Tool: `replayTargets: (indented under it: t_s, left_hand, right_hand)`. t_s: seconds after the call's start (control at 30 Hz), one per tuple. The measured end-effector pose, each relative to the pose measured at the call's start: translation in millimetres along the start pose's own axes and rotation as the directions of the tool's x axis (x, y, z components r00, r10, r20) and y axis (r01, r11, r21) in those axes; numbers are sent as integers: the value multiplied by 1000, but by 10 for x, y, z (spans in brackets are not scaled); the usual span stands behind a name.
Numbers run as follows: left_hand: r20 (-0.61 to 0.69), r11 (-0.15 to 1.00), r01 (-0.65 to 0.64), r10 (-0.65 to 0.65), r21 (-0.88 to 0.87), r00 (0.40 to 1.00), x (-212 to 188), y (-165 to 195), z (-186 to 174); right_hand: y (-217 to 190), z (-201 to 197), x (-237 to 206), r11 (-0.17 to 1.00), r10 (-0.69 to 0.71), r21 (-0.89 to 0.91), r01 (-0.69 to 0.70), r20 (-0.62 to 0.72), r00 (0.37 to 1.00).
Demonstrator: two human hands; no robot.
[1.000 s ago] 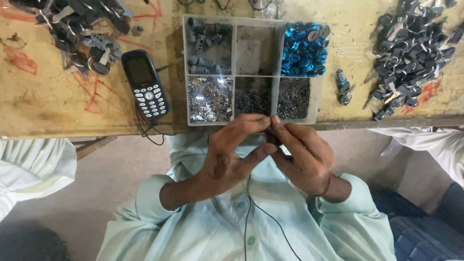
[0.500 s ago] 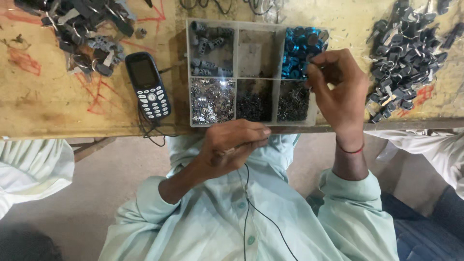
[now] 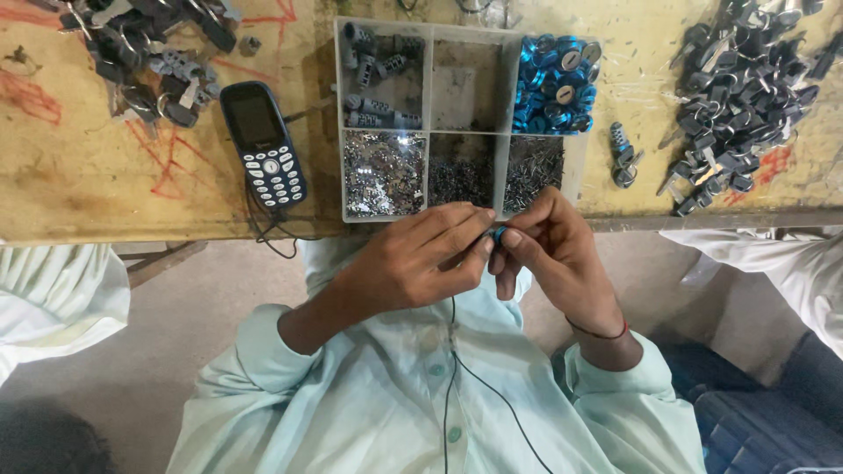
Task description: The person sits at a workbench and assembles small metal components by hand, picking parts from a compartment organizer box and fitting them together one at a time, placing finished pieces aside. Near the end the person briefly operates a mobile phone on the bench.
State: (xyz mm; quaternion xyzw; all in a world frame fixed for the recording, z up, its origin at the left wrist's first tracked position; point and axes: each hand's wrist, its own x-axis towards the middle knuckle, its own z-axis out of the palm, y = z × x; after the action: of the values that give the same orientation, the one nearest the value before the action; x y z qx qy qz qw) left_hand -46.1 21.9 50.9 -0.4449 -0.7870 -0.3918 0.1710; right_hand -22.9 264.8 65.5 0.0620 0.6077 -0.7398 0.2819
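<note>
My left hand (image 3: 413, 259) and my right hand (image 3: 553, 254) meet just below the table's front edge, fingertips pinched together on a small blue round part (image 3: 498, 233). Most of that part is hidden by my fingers. Right above my hands stands a grey compartment tray (image 3: 425, 132). It holds blue round caps (image 3: 553, 83) at its top right, dark cylinders (image 3: 378, 61) at its top left, and small metal bits in the three lower cells.
A dark keypad phone (image 3: 263, 145) lies left of the tray, its cable hanging over the edge. Piles of dark keys and lock parts sit at the far left (image 3: 149, 53) and far right (image 3: 746, 88). Other people's pale sleeves show at both sides.
My right hand went up to the blue caps in the tray, then came back down to my left hand, and both now pinch a blue part.
</note>
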Motion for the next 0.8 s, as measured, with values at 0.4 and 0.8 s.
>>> replayTargets:
  t_s: [0.4, 0.8]
  left_hand:
    - [-83, 844, 417, -468, -338, 880, 157, 256, 196]
    - [-161, 854, 386, -461, -349, 873, 236, 168, 340]
  right_hand:
    - [398, 31, 7, 956, -202, 233, 180, 77, 976]
    - [-208, -961, -76, -114, -592, -990, -87, -2, 806]
